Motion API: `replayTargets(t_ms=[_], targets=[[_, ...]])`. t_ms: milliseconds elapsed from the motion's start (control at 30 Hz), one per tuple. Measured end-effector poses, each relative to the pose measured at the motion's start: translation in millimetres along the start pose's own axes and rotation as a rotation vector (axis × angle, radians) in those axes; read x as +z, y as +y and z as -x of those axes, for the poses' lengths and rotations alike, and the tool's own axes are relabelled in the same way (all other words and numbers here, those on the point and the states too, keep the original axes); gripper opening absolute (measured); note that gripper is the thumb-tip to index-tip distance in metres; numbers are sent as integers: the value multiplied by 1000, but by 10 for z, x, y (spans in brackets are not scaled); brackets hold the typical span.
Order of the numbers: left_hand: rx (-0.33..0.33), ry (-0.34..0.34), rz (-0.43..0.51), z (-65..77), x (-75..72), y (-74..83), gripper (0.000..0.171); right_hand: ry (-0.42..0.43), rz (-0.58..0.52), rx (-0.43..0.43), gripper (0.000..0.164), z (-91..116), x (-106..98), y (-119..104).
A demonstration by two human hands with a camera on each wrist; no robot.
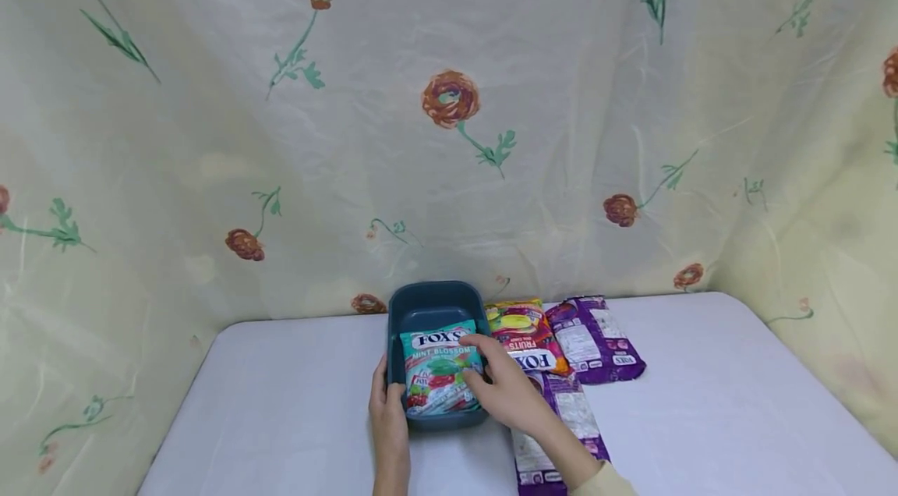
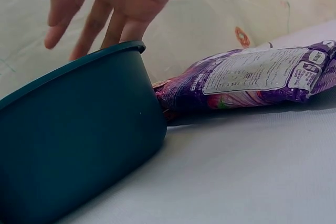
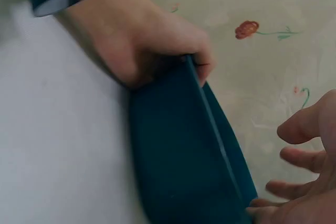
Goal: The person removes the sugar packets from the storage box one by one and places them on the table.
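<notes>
A dark teal plastic tub (image 1: 435, 295) stands on the table. My left hand (image 1: 389, 410) grips its left side; in the right wrist view the thumb of that left hand (image 3: 157, 38) hooks over the rim. A green Fox's Mint Blossom candy bag (image 1: 440, 371) lies inside the tub, label up. Over the bag's right side is my right hand (image 1: 508, 387), thumb and fingers apart. The left wrist view shows this right hand (image 2: 123, 3) above the rim with its fingers spread; whether they touch the bag cannot be told.
Right of the tub lies an orange-red Fox's Fruits bag (image 1: 522, 332). A purple candy bag (image 1: 596, 340) is beside it, face down. Another purple bag (image 1: 578, 418) lies nearer, partly under my right forearm. A flowered curtain (image 1: 561, 129) hangs behind the white table (image 1: 295, 402).
</notes>
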State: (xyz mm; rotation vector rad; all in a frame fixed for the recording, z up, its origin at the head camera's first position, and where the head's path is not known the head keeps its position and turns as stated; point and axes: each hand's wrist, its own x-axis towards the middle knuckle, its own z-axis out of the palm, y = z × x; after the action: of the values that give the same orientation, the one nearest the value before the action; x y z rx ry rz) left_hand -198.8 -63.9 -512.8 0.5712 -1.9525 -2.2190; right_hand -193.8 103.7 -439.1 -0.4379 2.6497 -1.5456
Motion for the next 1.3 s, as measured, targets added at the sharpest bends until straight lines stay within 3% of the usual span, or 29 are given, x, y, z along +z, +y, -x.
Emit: replayTargets(t_ms=[200,500,733,1133,1300], targets=[[7,9,-1,-7,-1,-10,59,-60,-70,129,48,-124,25,-43],[29,-8,22,-16,15,-10,59,-59,-79,260,58,-271,106,-39],[7,-12,10,-8,23,-7,60,-15,-77,287,62,-319,158,5],[7,-10,15,-18,32,11,60,-19,-74,321,61,-317,169,-25],[17,-8,13,3,17,36,59,-13,-127,309,59,-260,175,-58]])
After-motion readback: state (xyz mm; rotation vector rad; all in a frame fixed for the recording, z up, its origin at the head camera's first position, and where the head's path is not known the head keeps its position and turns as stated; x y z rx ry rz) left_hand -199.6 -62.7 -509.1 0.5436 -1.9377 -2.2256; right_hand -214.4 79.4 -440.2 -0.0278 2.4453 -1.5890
